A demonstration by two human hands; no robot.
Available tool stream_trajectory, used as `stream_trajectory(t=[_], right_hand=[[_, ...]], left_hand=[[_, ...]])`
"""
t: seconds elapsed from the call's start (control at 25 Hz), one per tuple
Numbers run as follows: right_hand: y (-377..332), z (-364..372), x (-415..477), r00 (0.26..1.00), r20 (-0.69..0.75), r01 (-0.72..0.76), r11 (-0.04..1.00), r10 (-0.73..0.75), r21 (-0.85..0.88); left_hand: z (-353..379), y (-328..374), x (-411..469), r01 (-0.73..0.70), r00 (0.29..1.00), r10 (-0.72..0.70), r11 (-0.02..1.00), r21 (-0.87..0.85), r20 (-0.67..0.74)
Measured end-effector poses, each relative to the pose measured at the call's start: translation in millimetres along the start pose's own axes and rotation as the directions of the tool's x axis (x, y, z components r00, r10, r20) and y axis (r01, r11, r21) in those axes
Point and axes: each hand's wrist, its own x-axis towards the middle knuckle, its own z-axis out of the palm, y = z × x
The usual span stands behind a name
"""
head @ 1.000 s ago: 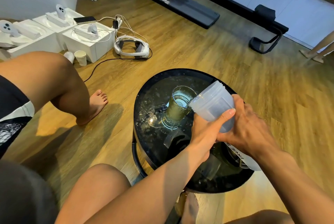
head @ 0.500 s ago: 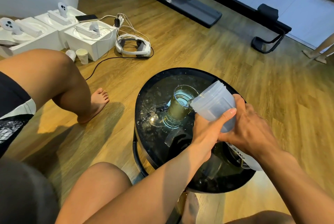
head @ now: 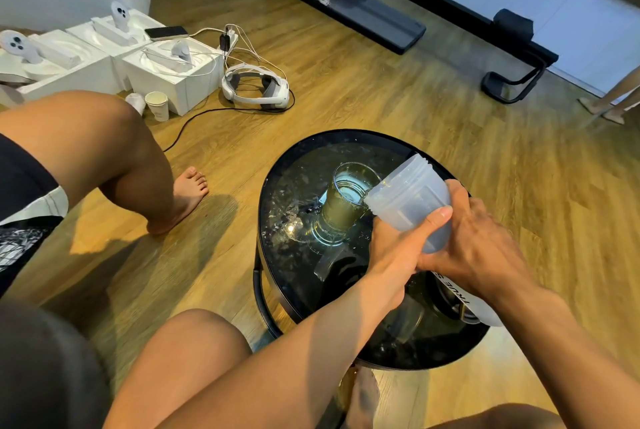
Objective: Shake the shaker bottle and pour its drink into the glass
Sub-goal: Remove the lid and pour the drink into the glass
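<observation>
The translucent shaker bottle (head: 408, 200) has no lid on and is tipped to the left, its open mouth at the rim of the clear glass (head: 346, 203). The glass stands on the round black glass table (head: 277, 255) and holds a yellowish drink, fairly full. My left hand (head: 398, 248) grips the bottle from the near side, thumb along its wall. My right hand (head: 478, 248) holds its base from the right. A white object with black lettering (head: 460, 293) lies on the table under my right wrist, partly hidden.
My bare knees frame the table's near side; another seated person's leg and foot (head: 187, 193) are left of it. On the wooden floor behind lie white boxes (head: 173, 75), a paper cup (head: 157, 105), a headset (head: 256, 87) with cables, and a black exercise machine (head: 381, 19).
Both hands and the tilted bottle stay nearly where they were, mouth at the glass rim. The view has shifted slightly.
</observation>
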Motion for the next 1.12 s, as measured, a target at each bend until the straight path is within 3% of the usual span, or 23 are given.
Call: stream_trajectory(t=[1.12], right_hand=[[1.5,3.1,3.8,1.000,-0.013,0.005,0.999,-0.006,-0.036]], left_hand=[[0.3,1.7,-1.8,-0.001,1.000,0.001,1.000,-0.014,0.014]])
